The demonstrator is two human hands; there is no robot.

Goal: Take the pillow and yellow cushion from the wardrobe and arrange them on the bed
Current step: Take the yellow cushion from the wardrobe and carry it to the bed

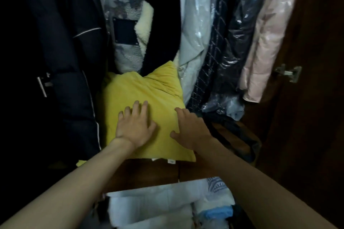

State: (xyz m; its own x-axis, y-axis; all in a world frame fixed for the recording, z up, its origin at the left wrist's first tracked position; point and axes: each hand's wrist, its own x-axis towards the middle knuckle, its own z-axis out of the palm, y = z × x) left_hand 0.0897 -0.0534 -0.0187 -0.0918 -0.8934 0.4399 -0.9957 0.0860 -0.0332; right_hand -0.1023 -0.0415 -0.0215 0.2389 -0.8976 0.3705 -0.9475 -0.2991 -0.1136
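Nearest me, below the wardrobe ledge [160, 174], sits white bedding [149, 208] with a blue item beside it; whether the pillow is among it I cannot tell. Both forearms reach over this toward the cushion [141, 95], which rests on the ledge among hanging clothes. My left hand [135, 126] lies flat on the cushion face, fingers [136, 107] spread and released, gripping nothing. My right hand [189, 130] lies against the cushion's right edge, fingers likewise extended and unclenched, thumb resting on the fabric. The step in hand, as I judge it, is securing the cushion for removal. To do it well, I should move each hand to an opposite side edge, curl the fingers behind the filling, and draw the cushion straight toward me over the ledge, lifting the near edge clear of the white tags [171, 161] beneath it. The dark coat [74, 61] at left and the plastic-covered garments [214, 42] at right press close; a slow pull should avoid dragging them off their hangers. The cushion is roughly square, leaning back with its face toward me, its slightly longer axis running near to far, its far right corner pointing up between the clothes.
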